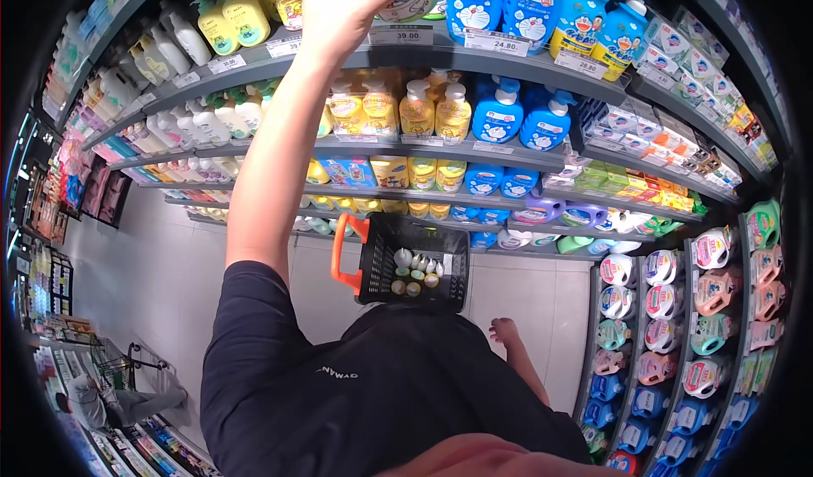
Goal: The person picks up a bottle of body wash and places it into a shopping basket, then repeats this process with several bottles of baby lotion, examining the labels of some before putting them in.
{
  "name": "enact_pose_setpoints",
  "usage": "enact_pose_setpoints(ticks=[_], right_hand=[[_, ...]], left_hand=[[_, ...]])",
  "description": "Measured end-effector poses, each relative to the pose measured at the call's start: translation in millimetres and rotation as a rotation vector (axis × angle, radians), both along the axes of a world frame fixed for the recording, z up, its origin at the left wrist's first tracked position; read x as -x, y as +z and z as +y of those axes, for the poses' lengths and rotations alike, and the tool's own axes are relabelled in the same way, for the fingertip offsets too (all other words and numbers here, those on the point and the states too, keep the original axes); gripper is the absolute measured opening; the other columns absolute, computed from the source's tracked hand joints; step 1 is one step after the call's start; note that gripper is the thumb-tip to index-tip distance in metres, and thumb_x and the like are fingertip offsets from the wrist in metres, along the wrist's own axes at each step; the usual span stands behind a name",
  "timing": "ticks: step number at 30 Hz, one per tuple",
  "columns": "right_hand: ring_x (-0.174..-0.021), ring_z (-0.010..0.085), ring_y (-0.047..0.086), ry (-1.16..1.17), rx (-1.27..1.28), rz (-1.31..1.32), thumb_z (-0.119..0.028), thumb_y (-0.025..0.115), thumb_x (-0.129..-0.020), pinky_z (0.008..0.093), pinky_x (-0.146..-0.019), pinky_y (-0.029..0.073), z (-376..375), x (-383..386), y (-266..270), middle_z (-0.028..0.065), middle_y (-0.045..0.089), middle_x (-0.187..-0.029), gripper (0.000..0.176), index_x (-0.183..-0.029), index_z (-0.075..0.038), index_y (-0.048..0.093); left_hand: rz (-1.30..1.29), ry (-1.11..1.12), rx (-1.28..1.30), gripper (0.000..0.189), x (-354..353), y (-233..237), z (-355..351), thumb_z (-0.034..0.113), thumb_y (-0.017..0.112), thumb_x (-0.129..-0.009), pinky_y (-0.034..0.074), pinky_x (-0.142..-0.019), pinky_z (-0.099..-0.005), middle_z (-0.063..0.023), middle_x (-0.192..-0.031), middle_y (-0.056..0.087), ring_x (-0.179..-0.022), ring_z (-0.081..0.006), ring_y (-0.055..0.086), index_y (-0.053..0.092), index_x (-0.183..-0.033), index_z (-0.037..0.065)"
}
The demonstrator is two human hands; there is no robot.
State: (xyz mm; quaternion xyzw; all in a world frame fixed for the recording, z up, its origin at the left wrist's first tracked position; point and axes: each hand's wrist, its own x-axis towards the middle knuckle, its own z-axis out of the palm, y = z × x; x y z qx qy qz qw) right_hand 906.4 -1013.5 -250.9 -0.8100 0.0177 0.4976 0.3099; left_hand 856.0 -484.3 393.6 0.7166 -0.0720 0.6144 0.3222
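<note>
My left hand is raised to the top shelf at the upper edge of the view, its fingers wrapped round a green and yellow printed bottle, partly cut off by the frame. Just below it is a 39.00 price tag. Blue cartoon bottles stand right of it, and yellow pump bottles to its left. Low at my right side hangs my right hand, holding nothing, fingers slightly apart.
A black basket with an orange handle holds several light-coloured containers in front of me. Detergent bottles fill racks at right. Another person is at lower left beside a shopping cart.
</note>
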Motion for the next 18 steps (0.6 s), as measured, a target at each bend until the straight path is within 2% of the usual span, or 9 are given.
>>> enact_pose_setpoints(ticks=[2,4,5,10,12,13,15,17,18], right_hand=[[-0.068,0.0185,0.068,0.008,-0.247,-0.118,-0.026,0.059,-0.095,0.0318,-0.061,0.054,39,-4,28,0.0097,0.073,-0.089,0.029,-0.103,0.0,0.067],[-0.073,0.0155,0.067,-0.025,-0.509,-0.205,-0.025,0.059,-0.099,0.0291,-0.068,0.054,87,-6,79,0.0073,0.072,-0.091,0.025,-0.103,-0.001,0.066],[-0.076,0.014,0.067,-0.038,-0.601,-0.216,-0.024,0.059,-0.101,0.028,-0.072,0.054,116,-10,120,0.0058,0.072,-0.091,0.023,-0.102,-0.002,0.066],[-0.087,0.0092,0.063,-0.046,-1.094,-0.314,-0.012,0.072,-0.096,0.026,-0.08,0.05,208,7,323,0.0012,0.067,-0.096,0.018,-0.109,-0.002,0.064],[-0.095,0.0124,0.062,0.086,-1.175,-0.468,-0.012,0.078,-0.09,0.0301,-0.086,0.051,222,24,397,0.0032,0.064,-0.109,0.031,-0.115,-0.003,0.062],[-0.115,0.016,0.057,0.232,-1.136,-0.557,-0.011,0.079,-0.086,0.0337,-0.094,0.049,226,26,418,0.0067,0.058,-0.126,0.044,-0.124,-0.005,0.057],[-0.113,0.0235,0.059,0.28,-1.113,-0.732,-0.025,0.089,-0.077,0.0377,-0.092,0.051,247,39,449,0.0112,0.059,-0.122,0.067,-0.131,-0.005,0.055],[-0.114,0.0257,0.059,0.379,-1.024,-0.762,-0.026,0.089,-0.076,0.0386,-0.094,0.051,266,43,440,0.0118,0.059,-0.124,0.067,-0.13,-0.004,0.056],[-0.115,0.0268,0.06,0.429,-0.985,-0.778,-0.027,0.089,-0.076,0.0391,-0.095,0.051,272,45,434,0.012,0.059,-0.125,0.067,-0.13,-0.003,0.056]], left_hand=[[0.177,-0.211,0.305,0.076,25,-20,-4,0.034,0.089,-0.076,0.056,-0.091,-0.0341,-0.0139,-0.117,0.069,-0.105,-0.0198,0.069,0.055,-0.132,-0.005],[0.285,-0.267,0.357,0.086,52,-35,-35,0.026,0.092,-0.074,0.055,-0.098,-0.038,-0.0134,-0.118,0.067,-0.112,-0.0224,0.067,0.044,-0.14,-0.001],[0.327,-0.347,0.403,0.083,64,-46,-48,0.014,0.091,-0.074,0.055,-0.098,-0.0385,-0.0104,-0.117,0.066,-0.11,-0.0205,0.066,0.042,-0.14,0.001],[0.556,-0.409,0.604,0.093,93,-124,-84,0.018,0.095,-0.067,0.048,-0.104,-0.0353,-0.0101,-0.13,0.058,-0.119,-0.0181,0.058,0.043,-0.142,0.002],[0.647,-0.353,0.611,0.094,97,-158,-91,0.02,0.096,-0.066,0.047,-0.105,-0.0354,-0.0099,-0.131,0.057,-0.121,-0.0184,0.057,0.043,-0.142,0.003],[0.653,-0.352,0.652,0.093,98,-174,-97,0.021,0.096,-0.066,0.046,-0.107,-0.0356,-0.0096,-0.131,0.057,-0.123,-0.0183,0.056,0.044,-0.141,0.002],[0.768,-0.241,0.574,0.092,103,-209,-102,0.026,0.096,-0.064,0.046,-0.106,-0.039,-0.0127,-0.13,0.057,-0.124,-0.0237,0.057,0.046,-0.138,0.003],[0.884,-0.179,0.538,0.092,112,-232,-110,0.028,0.095,-0.061,0.047,-0.103,-0.0432,-0.0148,-0.129,0.056,-0.122,-0.0318,0.057,0.047,-0.136,0.007],[0.885,-0.098,0.373,0.093,118,-249,-112,0.02,0.097,-0.057,0.048,-0.103,-0.0386,-0.0106,-0.127,0.059,-0.12,-0.0252,0.06,0.049,-0.136,0.008]])
